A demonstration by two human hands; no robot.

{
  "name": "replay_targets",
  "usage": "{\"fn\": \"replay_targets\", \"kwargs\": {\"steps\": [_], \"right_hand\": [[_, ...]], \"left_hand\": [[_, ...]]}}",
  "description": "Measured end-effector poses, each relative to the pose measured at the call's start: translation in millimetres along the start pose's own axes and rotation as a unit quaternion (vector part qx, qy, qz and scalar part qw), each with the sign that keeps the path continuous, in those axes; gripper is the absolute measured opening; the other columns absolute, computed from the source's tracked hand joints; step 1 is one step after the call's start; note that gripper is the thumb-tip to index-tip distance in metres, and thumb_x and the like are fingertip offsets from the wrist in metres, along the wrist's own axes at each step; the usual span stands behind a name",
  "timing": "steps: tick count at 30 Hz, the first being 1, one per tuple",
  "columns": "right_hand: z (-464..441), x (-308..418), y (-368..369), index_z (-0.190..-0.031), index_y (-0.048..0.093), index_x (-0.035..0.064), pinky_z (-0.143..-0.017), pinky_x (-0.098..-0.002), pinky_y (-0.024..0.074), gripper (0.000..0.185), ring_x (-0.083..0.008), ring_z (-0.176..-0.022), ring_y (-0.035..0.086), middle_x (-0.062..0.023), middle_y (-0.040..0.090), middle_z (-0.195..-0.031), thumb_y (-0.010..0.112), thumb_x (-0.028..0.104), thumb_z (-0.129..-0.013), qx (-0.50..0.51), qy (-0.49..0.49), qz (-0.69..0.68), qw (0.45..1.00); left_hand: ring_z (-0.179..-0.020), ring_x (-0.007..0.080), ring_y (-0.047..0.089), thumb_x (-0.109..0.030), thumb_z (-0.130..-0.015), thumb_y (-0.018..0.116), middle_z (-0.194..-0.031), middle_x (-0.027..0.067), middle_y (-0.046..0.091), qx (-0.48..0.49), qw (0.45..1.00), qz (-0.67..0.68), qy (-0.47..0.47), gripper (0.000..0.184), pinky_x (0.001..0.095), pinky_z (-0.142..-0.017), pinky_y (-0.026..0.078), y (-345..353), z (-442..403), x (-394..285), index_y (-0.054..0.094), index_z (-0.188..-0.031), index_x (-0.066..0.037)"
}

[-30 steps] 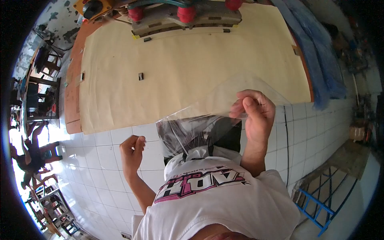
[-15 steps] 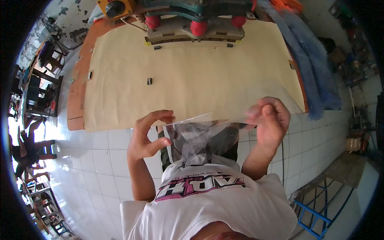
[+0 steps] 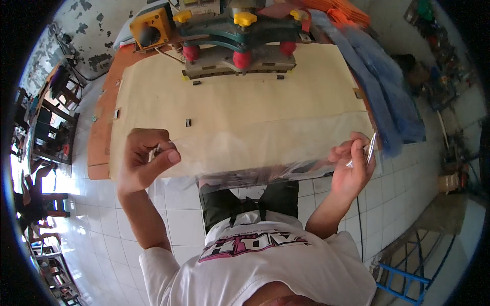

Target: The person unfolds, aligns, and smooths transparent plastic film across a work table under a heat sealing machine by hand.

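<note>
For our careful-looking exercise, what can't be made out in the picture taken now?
In the head view:
Left hand: palm hidden by its own curl.
Clear film: full outline lost, being see-through.
Machine: top cut off by the upper edge.
Shirt: smallest print too tiny to read.

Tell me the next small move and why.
Probably ease the clear plastic sheet forward and lower it onto the tan paper: the left hand and right hand hold it near opposite ends, it is spread between them, and its wrinkled near part reaches past the paper's near edge, while more paper shows ahead of it.
</note>
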State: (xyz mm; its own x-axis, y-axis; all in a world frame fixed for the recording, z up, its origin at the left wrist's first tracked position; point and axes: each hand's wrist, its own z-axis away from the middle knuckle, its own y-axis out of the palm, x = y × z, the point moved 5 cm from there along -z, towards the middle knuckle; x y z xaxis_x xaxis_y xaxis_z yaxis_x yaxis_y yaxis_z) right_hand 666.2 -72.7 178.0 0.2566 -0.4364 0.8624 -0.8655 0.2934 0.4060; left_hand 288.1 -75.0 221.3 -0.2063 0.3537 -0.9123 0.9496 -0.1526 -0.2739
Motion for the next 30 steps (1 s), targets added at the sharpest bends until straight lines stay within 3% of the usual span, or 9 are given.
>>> {"fn": "replay_targets", "kwargs": {"steps": [2, 7, 9, 16, 19, 21, 24, 26, 30], "right_hand": [[2, -1, 6, -0.105, 0.061, -0.0034, -0.045, -0.0311, 0.0521, 0.029, -0.0182, -0.052, 0.061, -0.0098, 0.063, -0.066, 0.065, 0.022, -0.091, -0.001, 0.0, -0.009, 1.0], [-1, 6, 21, -0.107, 0.059, -0.0062, -0.043, -0.0329, 0.0536, 0.031, -0.0189, -0.05, 0.061, -0.0101, 0.062, -0.065, 0.063, 0.021, -0.093, 0.012, -0.004, -0.011, 1.0], [-1, 12, 30, -0.111, 0.059, -0.0051, -0.048, -0.0288, 0.0564, 0.027, -0.0096, -0.054, 0.054, -0.0065, 0.06, -0.068, 0.058, 0.017, -0.096, 0.041, 0.005, -0.014, 0.999], [-5, 13, 36, -0.112, 0.059, -0.0055, -0.047, -0.029, 0.0559, 0.027, -0.0096, -0.054, 0.054, -0.0061, 0.059, -0.067, 0.058, 0.017, -0.096, 0.028, -0.003, -0.017, 0.999], [-8, 13, 33, -0.112, 0.059, -0.0051, -0.048, -0.0293, 0.0547, 0.028, -0.011, -0.056, 0.056, -0.0062, 0.06, -0.069, 0.058, 0.018, -0.096, 0.054, -0.02, -0.014, 0.998], [-12, 11, 30, -0.11, 0.059, -0.0057, -0.045, -0.0338, 0.0533, 0.034, -0.0196, -0.053, 0.061, -0.0101, 0.061, -0.067, 0.061, 0.024, -0.094, 0.047, -0.027, 0.001, 0.999], [-16, 3, 25, -0.111, 0.059, -0.0055, -0.05, -0.0338, 0.053, 0.036, -0.0196, -0.057, 0.062, -0.0105, 0.064, -0.07, 0.063, 0.026, -0.094, 0.073, -0.013, 0.013, 0.997], [-16, 0, 25, -0.113, 0.059, -0.0055, -0.052, -0.0335, 0.0528, 0.038, -0.0197, -0.059, 0.063, -0.0109, 0.064, -0.071, 0.063, 0.027, -0.094, 0.089, -0.008, 0.014, 0.996], [-14, -6, 26, -0.115, 0.059, -0.0057, -0.056, -0.0331, 0.0525, 0.042, -0.02, -0.061, 0.064, -0.0121, 0.067, -0.074, 0.065, 0.03, -0.093, 0.137, 0.012, 0.011, 0.99]], "left_hand": [[-0.055, 0.0076, 0.04, -0.004, -0.073, 0.072, -0.058, 0.0, 0.046, -0.036, 0.999, 0.019, -0.022, 0.017, 0.0246, -0.053, 0.029, -6, -2, -13, 0.058, -0.065, 0.001], [-0.06, 0.008, 0.047, -0.009, -0.072, 0.07, -0.063, 0.0008, 0.052, -0.063, 0.994, 0.065, -0.063, 0.016, 0.0248, -0.056, 0.033, -20, -6, -28, 0.058, -0.066, 0.0], [-0.061, 0.0085, 0.049, -0.01, -0.073, 0.069, -0.064, 0.0009, 0.054, -0.088, 0.991, 0.074, -0.069, 0.015, 0.0251, -0.057, 0.035, -21, -8, -32, 0.058, -0.068, 0.0], [-0.065, 0.0086, 0.052, -0.011, -0.077, 0.069, -0.067, 0.0005, 0.055, -0.092, 0.986, 0.096, -0.099, 0.018, 0.0247, -0.06, 0.038, -21, -11, -29, 0.056, -0.066, -0.003], [-0.065, 0.0083, 0.051, -0.012, -0.078, 0.069, -0.065, 0.0001, 0.055, -0.083, 0.99, 0.08, -0.084, 0.02, 0.0242, -0.06, 0.037, -19, -14, -31, 0.056, -0.066, -0.003], [-0.065, 0.0082, 0.051, -0.012, -0.079, 0.068, -0.065, -0.0002, 0.054, -0.072, 0.993, 0.06, -0.073, 0.02, 0.0239, -0.06, 0.037, -19, -15, -31, 0.056, -0.066, -0.004], [-0.065, 0.0077, 0.051, -0.013, -0.08, 0.068, -0.065, -0.0003, 0.054, -0.087, 0.992, 0.054, -0.078, 0.022, 0.0235, -0.06, 0.036, -21, -17, -26, 0.055, -0.066, -0.003], [-0.063, 0.0058, 0.047, -0.014, -0.08, 0.069, -0.063, -0.0019, 0.051, -0.152, 0.983, 0.056, -0.083, 0.024, 0.0228, -0.059, 0.034, -24, -18, -26, 0.054, -0.064, -0.002], [-0.062, 0.0041, 0.042, -0.014, -0.079, 0.07, -0.063, -0.0038, 0.049, -0.121, 0.99, 0.002, -0.074, 0.025, 0.0226, -0.057, 0.031, -37, -23, -17, 0.055, -0.064, -0.001]]}}
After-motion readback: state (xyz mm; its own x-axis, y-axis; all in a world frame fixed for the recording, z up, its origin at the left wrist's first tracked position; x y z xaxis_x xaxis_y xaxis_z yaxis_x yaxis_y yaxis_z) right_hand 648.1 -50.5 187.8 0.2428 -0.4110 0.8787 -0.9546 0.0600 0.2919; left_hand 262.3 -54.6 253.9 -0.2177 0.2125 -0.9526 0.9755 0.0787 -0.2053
